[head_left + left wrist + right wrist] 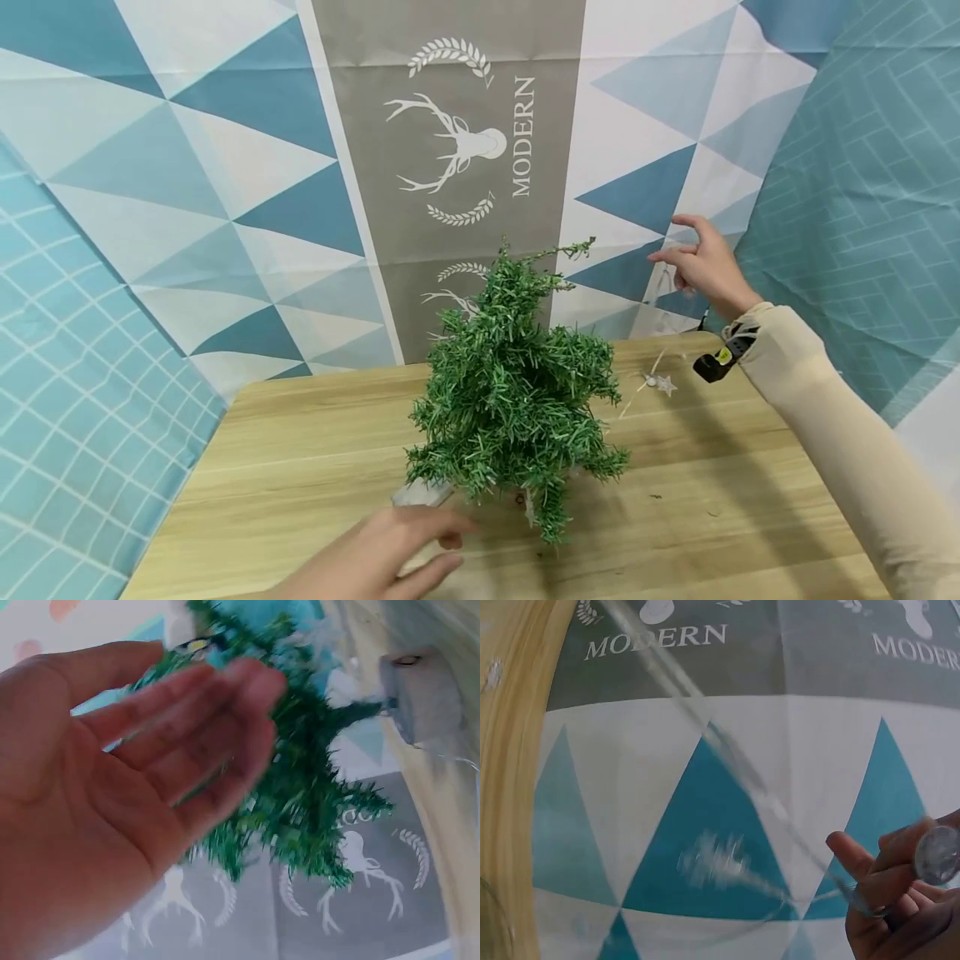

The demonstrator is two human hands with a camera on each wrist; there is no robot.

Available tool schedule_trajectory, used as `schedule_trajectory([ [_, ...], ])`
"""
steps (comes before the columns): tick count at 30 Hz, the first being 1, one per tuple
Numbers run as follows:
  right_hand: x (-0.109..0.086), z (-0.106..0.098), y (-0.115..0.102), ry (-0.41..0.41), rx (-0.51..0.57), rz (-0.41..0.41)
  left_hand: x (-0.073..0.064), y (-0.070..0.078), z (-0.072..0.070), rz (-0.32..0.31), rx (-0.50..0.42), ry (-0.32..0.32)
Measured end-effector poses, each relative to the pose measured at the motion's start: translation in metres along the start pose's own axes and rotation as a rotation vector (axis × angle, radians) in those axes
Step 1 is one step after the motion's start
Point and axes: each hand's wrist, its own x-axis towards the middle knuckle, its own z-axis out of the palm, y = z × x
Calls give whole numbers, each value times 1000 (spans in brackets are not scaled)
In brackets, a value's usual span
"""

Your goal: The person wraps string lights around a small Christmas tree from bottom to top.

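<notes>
A small artificial Christmas tree [517, 392] stands on the wooden table; the left wrist view shows its pale round base [431, 697]. My left hand [397, 546] is at the tree's lower front left. Its fingers are loosely bent and hold nothing; in the left wrist view that hand [150, 765] overlaps the branches. Raised at the back right, my right hand [705, 262] holds a clear string of lights [742, 769] in its curled fingers. A round clear ornament [937, 853] shows by those fingers, and a blurred frosted one [712, 859] hangs nearby. A star ornament [665, 384] is near the table's back right.
The wooden table [300, 467] has small green bits [656, 497] on its right side. Behind it hangs a patterned cloth [465, 108] with deer heads and triangles. Blue tiled cloth [75, 417] lines the left, and teal cloth [862, 208] the right.
</notes>
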Motion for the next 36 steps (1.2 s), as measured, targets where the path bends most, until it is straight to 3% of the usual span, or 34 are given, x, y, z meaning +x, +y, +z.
schedule_trajectory([
  [3,6,3,-12,-1,-26,-31,-14,-1,-30,6,-277,54],
  [5,11,4,-18,-6,-39,-55,-22,-6,-52,68,-444,132],
  [7,15,5,-23,-27,-37,-68,-27,-16,-73,167,-559,240],
  [10,19,4,-29,-63,-38,-93,-23,-35,-98,293,-714,338],
  [13,22,4,-37,-97,-31,-124,-15,-52,-115,293,-810,396],
  [20,40,9,-75,-183,-107,-199,9,-77,-152,118,-809,505],
  [25,47,14,-102,-289,-113,-198,40,-88,-175,-19,-802,501],
  [30,48,26,-129,-386,-66,-199,67,-99,-190,21,-908,451],
  [33,46,36,-148,-454,-40,-210,76,-106,-195,58,-996,427],
  [36,42,47,-167,-544,-21,-200,84,-113,-196,47,-1039,413],
])
